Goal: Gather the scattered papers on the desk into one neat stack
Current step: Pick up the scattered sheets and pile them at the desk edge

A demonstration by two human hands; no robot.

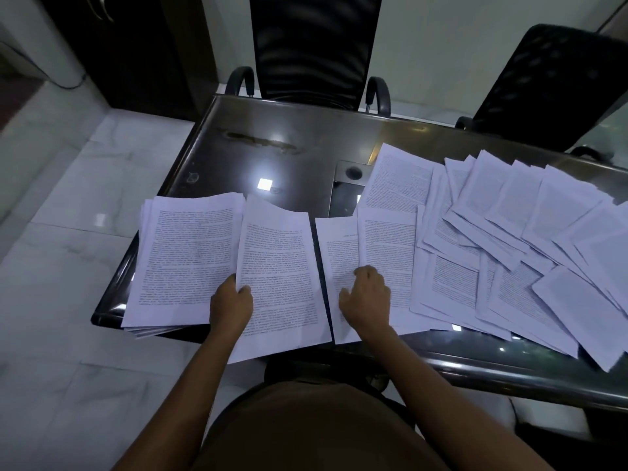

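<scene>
A stack of printed white papers [183,256] lies at the desk's left front corner, its edges uneven. My left hand [231,305] pinches the left edge of one printed sheet [282,277], which is lifted and hangs over the desk's front edge beside the stack. My right hand [365,297] rests with bent fingers on a sheet [336,260] lying flat to the right. Several scattered, overlapping papers [516,239] cover the right half of the desk.
The dark glossy desk [272,154] has a bare far-left area and a metal cable hatch [350,185]. A black office chair [316,49] stands behind it and a second chair [557,86] at the far right. White tiled floor [68,232] lies left.
</scene>
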